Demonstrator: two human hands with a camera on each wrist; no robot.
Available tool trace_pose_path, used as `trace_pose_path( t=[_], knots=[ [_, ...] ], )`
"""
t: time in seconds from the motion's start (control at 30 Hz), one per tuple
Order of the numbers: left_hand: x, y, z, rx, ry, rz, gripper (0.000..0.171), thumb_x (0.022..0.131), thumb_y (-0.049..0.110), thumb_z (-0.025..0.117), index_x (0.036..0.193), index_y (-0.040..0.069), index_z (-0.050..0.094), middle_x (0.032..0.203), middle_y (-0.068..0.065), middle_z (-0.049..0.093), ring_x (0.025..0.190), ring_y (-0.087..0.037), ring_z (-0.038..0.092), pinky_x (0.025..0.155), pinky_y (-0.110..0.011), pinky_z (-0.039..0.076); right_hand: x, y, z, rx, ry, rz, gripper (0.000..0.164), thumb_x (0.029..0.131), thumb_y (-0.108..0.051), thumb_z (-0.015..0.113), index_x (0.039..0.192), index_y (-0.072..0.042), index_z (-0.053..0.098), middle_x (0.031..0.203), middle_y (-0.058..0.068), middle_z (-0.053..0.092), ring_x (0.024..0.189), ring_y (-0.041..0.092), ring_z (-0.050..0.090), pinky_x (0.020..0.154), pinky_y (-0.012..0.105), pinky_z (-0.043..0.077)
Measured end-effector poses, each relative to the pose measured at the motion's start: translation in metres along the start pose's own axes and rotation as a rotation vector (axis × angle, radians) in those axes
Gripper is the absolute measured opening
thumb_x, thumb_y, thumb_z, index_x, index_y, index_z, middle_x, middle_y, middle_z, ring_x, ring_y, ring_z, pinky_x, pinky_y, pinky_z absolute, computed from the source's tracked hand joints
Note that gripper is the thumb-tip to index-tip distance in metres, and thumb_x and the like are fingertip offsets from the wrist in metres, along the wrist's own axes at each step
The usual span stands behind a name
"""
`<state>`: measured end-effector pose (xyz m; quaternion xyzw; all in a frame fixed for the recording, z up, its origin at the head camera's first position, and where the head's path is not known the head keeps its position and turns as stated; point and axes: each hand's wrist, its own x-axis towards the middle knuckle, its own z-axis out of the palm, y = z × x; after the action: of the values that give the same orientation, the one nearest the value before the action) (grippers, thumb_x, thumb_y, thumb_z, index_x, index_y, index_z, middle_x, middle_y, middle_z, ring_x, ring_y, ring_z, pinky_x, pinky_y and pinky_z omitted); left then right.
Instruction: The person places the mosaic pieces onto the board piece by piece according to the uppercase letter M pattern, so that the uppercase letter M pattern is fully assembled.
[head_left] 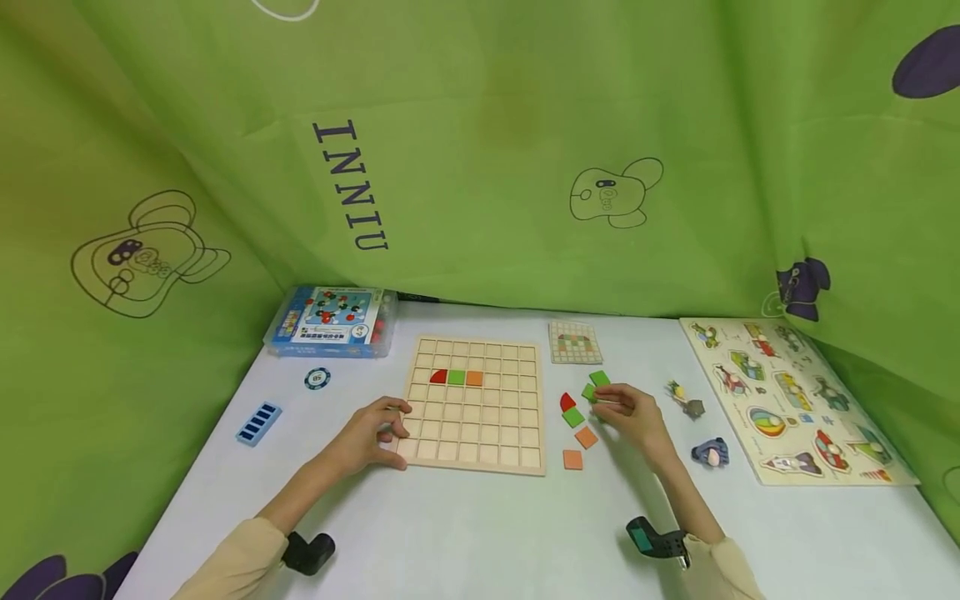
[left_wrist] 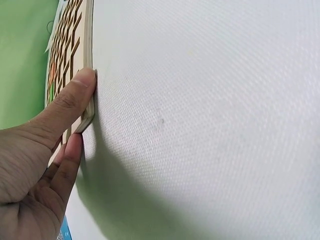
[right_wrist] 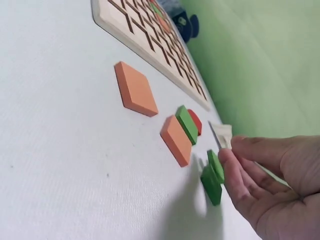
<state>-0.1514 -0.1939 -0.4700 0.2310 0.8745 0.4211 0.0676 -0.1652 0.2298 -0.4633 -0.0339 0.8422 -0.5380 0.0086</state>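
The left hand (head_left: pixel 375 433) grips the near left corner of a wooden grid board (head_left: pixel 477 467). In the left wrist view its thumb lies over the board's edge and the other fingers sit at the side. A red quarter-round tile (head_left: pixel 438 377), a green square tile (head_left: pixel 457 377) and an orange square tile (head_left: pixel 475 378) lie in a row in the board's cells. Right of the board, the right hand (head_left: pixel 633 417) is low over green tiles (head_left: pixel 599 378), thumb and fingers slightly parted. Its fingertips are right at a tilted green tile (right_wrist: pixel 215 165), which overlaps another green tile (right_wrist: pixel 211 186).
Between board and right hand lie a red tile (head_left: pixel 567 402), a green tile (head_left: pixel 573 417) and orange tiles (head_left: pixel 573 459). A pattern card (head_left: pixel 576 342) lies behind. Small figures (head_left: pixel 709 452) and a picture puzzle board (head_left: pixel 795 408) are at right; a plastic case (head_left: pixel 330 322), chip (head_left: pixel 317 378) and blue block (head_left: pixel 258 423) at left.
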Motion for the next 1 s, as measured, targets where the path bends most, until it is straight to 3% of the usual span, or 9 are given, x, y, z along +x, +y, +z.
trace_pose_path(
  t=[0.2, 0.37, 0.57, 0.83, 1.0],
  knots=[
    [0.0, -0.002, 0.0, -0.014, -0.007, 0.008, 0.031, 0.062, 0.005, 0.088, 0.078, 0.004, 0.061, 0.125, -0.022, 0.053, 0.112, -0.04, 0.051, 0.077, -0.03, 0.054, 0.011, -0.004, 0.014, -0.059, -0.051, -0.004, 0.033, 0.089, -0.004, 0.066, 0.119, 0.007, 0.058, 0.114, 0.024, 0.064, 0.103, 0.038, 0.063, 0.084, 0.029, 0.053],
    [0.0, -0.002, 0.001, -0.011, -0.006, -0.001, 0.031, 0.062, 0.005, 0.088, 0.079, 0.004, 0.062, 0.126, -0.02, 0.053, 0.111, -0.037, 0.052, 0.078, -0.029, 0.054, 0.023, -0.008, 0.028, -0.067, -0.093, 0.002, 0.032, 0.09, -0.005, 0.066, 0.119, 0.007, 0.058, 0.115, 0.023, 0.064, 0.104, 0.035, 0.063, 0.084, 0.029, 0.053],
    [0.0, -0.001, 0.0, -0.015, -0.004, -0.011, 0.031, 0.061, 0.004, 0.088, 0.079, 0.004, 0.061, 0.126, -0.02, 0.052, 0.111, -0.037, 0.052, 0.078, -0.03, 0.054, 0.036, -0.013, 0.032, -0.074, -0.155, -0.081, 0.031, 0.086, 0.006, 0.066, 0.116, 0.01, 0.058, 0.111, 0.026, 0.064, 0.096, 0.037, 0.065, 0.078, 0.032, 0.056],
    [0.0, -0.001, 0.0, -0.011, -0.012, -0.023, 0.031, 0.063, 0.006, 0.087, 0.079, 0.004, 0.061, 0.127, -0.02, 0.052, 0.112, -0.037, 0.051, 0.078, -0.031, 0.054, 0.052, -0.015, 0.034, -0.124, -0.308, -0.182, 0.036, 0.078, 0.016, 0.069, 0.112, 0.013, 0.058, 0.108, 0.029, 0.063, 0.093, 0.038, 0.065, 0.077, 0.036, 0.056],
    [0.0, 0.0, -0.001, -0.011, -0.01, -0.014, 0.032, 0.063, 0.006, 0.087, 0.079, 0.004, 0.06, 0.126, -0.021, 0.052, 0.113, -0.039, 0.05, 0.078, -0.032, 0.054, 0.054, -0.011, 0.039, -0.158, -0.288, -0.202, 0.032, 0.077, 0.012, 0.072, 0.108, 0.009, 0.062, 0.105, 0.024, 0.066, 0.09, 0.033, 0.065, 0.077, 0.036, 0.056]
  ],
)
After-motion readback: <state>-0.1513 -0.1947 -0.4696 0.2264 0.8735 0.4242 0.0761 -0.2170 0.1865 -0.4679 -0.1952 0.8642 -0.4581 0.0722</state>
